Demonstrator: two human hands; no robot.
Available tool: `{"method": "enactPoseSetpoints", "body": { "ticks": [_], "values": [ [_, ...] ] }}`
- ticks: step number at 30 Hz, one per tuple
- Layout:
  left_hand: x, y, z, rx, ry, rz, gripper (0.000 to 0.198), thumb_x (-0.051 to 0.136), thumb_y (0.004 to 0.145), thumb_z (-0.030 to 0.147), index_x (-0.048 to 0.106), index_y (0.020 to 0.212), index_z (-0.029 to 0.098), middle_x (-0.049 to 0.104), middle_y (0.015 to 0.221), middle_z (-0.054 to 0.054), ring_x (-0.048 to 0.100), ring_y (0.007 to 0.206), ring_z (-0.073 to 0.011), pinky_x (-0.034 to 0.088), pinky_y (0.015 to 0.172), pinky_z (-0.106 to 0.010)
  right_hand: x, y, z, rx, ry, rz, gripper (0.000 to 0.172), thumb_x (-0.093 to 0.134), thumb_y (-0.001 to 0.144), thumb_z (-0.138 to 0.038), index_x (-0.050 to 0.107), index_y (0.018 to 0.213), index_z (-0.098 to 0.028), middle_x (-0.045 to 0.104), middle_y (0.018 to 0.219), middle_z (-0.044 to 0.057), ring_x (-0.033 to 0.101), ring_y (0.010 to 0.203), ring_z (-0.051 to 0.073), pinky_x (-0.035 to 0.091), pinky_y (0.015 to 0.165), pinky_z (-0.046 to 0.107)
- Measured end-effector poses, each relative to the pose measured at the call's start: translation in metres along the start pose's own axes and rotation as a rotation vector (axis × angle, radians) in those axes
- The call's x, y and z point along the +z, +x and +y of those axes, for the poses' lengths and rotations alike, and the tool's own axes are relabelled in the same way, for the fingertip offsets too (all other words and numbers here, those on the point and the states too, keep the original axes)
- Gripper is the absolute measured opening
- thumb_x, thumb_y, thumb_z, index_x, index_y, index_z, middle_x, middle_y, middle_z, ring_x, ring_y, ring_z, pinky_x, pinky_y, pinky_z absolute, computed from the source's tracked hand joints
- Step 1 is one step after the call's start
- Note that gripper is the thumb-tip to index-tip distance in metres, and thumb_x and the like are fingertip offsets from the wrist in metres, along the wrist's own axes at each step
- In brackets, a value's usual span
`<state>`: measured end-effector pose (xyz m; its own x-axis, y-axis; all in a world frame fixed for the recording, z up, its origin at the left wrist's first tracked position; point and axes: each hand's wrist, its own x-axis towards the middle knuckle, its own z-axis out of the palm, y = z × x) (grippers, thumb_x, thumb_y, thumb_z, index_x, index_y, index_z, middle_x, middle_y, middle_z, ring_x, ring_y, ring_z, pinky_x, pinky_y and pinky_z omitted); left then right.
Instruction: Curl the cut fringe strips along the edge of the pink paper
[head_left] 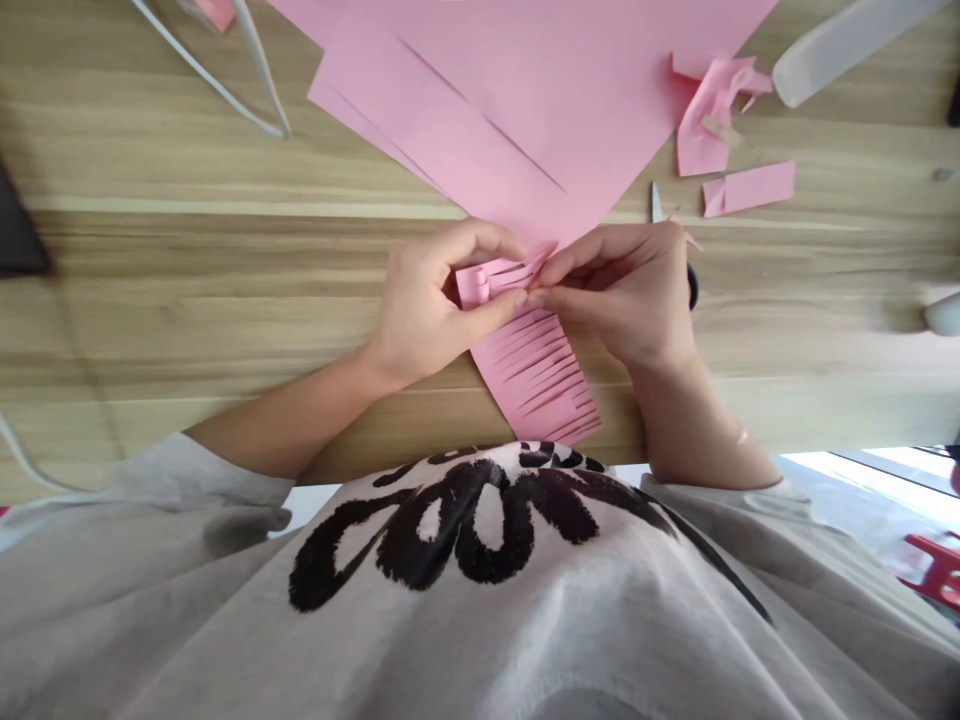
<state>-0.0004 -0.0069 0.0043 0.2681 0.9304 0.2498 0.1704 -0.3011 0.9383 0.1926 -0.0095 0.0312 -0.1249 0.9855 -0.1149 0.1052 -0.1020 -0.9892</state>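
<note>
A strip of pink paper cut into a fringe [534, 372] runs from between my hands down toward my chest, with its slits in a row. Its upper end forms a small tight roll [481, 286]. My left hand [427, 305] pinches the roll and the strip with thumb and fingers. My right hand [611, 290] presses the strip's upper edge from the other side, fingertips meeting my left thumb. Just past my right hand lie scissors [657, 204], their black handle [691, 286] partly hidden under that hand.
A large pink paper sheet [480, 110] with long cuts lies on the wooden table [187, 240]. Pink scraps [712, 115] and a cut piece [750, 188] lie to the right. A white plastic object [847, 50] sits top right, and a white cable [225, 70] top left.
</note>
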Motion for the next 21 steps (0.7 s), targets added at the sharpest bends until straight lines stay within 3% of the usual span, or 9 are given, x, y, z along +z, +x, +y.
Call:
{"method": "enactPoseSetpoints", "body": {
  "ticks": [11,21],
  "values": [
    [-0.0009,-0.0008,-0.0011,-0.103,0.158,0.000,0.022,0.077,0.082,0.033,0.071,0.102,0.024,0.077,0.105,-0.004,0.074,0.100,-0.0232,0.062,0.096,-0.041,-0.0009,0.0010,0.0010,0.010,-0.034,0.020,0.012,0.085,0.069,-0.014,0.078,0.071,-0.024,0.080,0.075,-0.002,0.074,0.072,0.017,0.067,0.070,0.031],
    [-0.0008,-0.0014,0.0052,-0.048,0.038,-0.022,0.020,0.075,0.083,0.020,0.071,0.102,0.020,0.078,0.103,-0.005,0.076,0.097,-0.0208,0.064,0.092,-0.037,0.0010,0.0007,-0.0008,0.009,-0.004,0.022,0.019,0.089,0.062,-0.007,0.075,0.065,-0.020,0.076,0.070,-0.001,0.071,0.066,0.014,0.064,0.064,0.028]
  ]
}}
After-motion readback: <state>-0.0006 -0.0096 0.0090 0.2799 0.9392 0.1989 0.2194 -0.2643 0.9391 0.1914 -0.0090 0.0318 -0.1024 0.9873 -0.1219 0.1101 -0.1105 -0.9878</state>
